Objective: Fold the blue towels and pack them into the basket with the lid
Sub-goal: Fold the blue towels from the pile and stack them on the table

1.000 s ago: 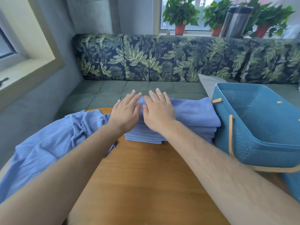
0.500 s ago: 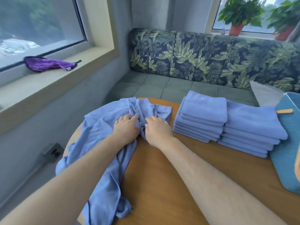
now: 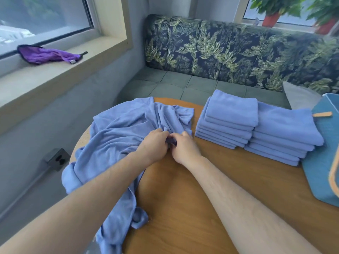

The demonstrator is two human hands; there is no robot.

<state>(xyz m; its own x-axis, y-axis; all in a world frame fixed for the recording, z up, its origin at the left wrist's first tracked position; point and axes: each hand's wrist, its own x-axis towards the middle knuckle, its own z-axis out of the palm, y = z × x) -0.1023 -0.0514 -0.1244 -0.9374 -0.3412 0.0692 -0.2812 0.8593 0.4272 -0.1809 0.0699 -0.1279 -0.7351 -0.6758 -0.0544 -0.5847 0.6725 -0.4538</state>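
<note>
Since a second ago both hands have left the folded pile and come over to the loose towel. In the last half second they have drawn closer together, bunching the cloth between them. The fingers of the left hand are curled under, pinching a gathered ridge of the fabric. The fingers of the right hand curl in against them and pinch the same ridge — the two hands sit almost knuckle to knuckle at the centre of the frame.

The loose towel lies crumpled over the left part of the wooden tabletop. It passes under the left forearm and spills over the edge toward the lower left of the frame.

Just right of the hands stand two piles of folded blue towels, side by side and touching: the left stack and the right stack. The right stack rests against the blue basket, which is cut off by the right edge of the frame and shows a tan handle.

Beyond the tabletop a green bench seat runs under leaf-print back cushions across the upper frame. In the upper left a purple cloth lies on the windowsill — and lower down on that wall is a dark socket. Potted plants stand at the upper right.
</note>
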